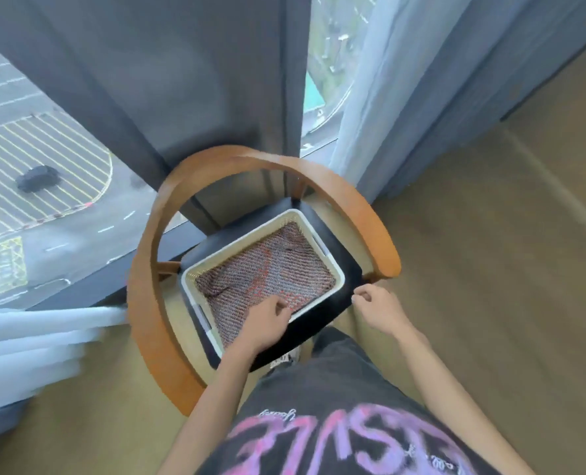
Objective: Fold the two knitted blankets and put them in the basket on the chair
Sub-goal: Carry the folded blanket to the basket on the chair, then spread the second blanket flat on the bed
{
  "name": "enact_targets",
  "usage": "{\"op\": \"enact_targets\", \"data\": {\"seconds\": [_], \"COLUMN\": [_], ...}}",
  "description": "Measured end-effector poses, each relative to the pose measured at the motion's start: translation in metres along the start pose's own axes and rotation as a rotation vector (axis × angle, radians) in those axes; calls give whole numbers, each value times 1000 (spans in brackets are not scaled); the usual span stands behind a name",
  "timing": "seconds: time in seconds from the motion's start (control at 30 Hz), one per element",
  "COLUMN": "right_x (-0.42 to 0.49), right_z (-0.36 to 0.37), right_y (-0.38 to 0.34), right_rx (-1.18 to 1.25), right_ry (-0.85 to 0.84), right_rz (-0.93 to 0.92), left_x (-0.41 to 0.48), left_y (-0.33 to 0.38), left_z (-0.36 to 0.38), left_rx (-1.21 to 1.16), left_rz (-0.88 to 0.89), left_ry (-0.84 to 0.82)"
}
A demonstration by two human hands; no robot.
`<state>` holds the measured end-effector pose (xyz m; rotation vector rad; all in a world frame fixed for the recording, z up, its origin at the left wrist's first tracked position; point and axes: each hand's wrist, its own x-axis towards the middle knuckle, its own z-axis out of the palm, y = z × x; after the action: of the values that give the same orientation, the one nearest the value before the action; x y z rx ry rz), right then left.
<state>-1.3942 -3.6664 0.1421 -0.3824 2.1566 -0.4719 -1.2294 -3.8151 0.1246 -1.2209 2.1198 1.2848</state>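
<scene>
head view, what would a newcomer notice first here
A reddish knitted blanket fills the white basket on the chair's black seat, mid-frame, ringed by the curved wooden armrest. The left hand touches the blanket's near edge; the right hand hangs beside the seat, fingers loosely curled.

Reaching forward with left hand [267, 320], forearm bare and extended, fingers curled knuckles-up, tips down on knitted blanket [267, 265]. Cannot tell grip from mere touch. Holding right hand [379, 308] apart to the right, forearm bare, fingers loosely curled around nothing, thumb near forefinger.
</scene>
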Motion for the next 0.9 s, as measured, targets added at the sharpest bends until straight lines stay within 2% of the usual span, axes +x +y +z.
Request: {"op": "enact_targets", "data": {"seconds": [0.23, 0.4, 0.67, 0.9], "right_x": [-77, -138, -248, -384], "right_z": [26, 41, 95, 177], "right_y": [66, 126, 216, 311], "right_rx": [269, 458, 731, 944], "right_ry": [209, 410, 550, 679], "right_rz": [216, 351, 549, 715], "left_x": [-17, -30, -97, -202], "left_y": [25, 60, 102, 90], "left_z": [12, 48, 153, 271], "left_rx": [285, 520, 770, 1034], "left_rz": [200, 361, 572, 792], "left_ry": [-162, -299, -526, -667]}}
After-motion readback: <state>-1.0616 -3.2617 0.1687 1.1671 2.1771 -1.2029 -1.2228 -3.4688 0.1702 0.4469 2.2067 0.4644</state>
